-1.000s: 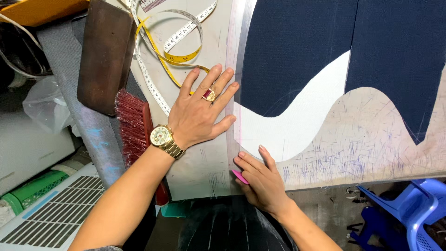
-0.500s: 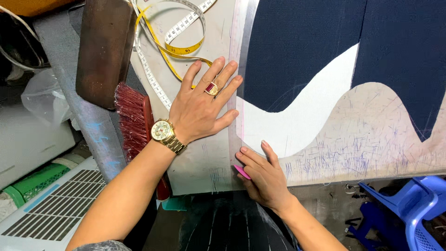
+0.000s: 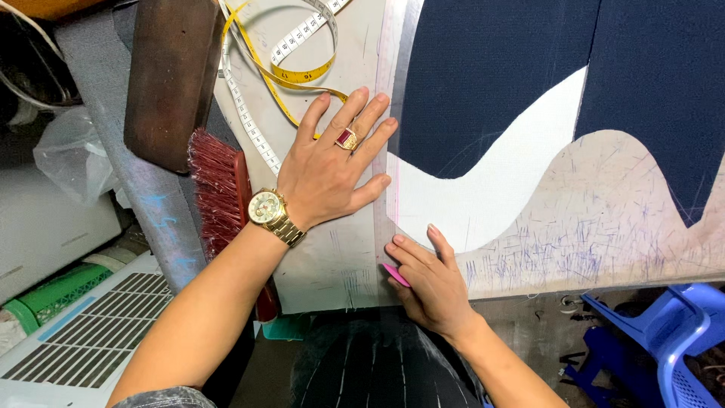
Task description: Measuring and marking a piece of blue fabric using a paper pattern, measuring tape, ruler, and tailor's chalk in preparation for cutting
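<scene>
Right hand (image 3: 429,281): thumb and fingers pinched together on a flat pink chalk piece (image 3: 395,273), its tip set against the edge of a long clear ruler (image 3: 393,113). The chalk sits at the near end of the ruler, just left of the right hand's knuckles.

Left hand (image 3: 331,170): laid flat, fingers spread apart, grasping nothing, palm pressing the pale pattern sheet (image 3: 332,257), fingertips reaching onto the ruler. It lies just beyond the chalk, on the far-left side of it. Red-stone ring (image 3: 347,139) on one finger, gold wristwatch (image 3: 266,208) on the wrist.

Right of the chalk: a white fabric piece (image 3: 491,189) with a wavy edge, touching the ruler's right side. Beyond that, dark navy cloth (image 3: 498,68) spreads over the far part of the scuffed, pen-marked table (image 3: 604,242).

Left of the pressing hand: a yellow-and-white measuring tape (image 3: 279,68) looped on the pattern sheet, its band passing under the fingers. Further left, a red-bristled brush (image 3: 219,189) and a dark wooden block (image 3: 170,75).

Low right, well apart: a blue plastic chair (image 3: 664,340).
</scene>
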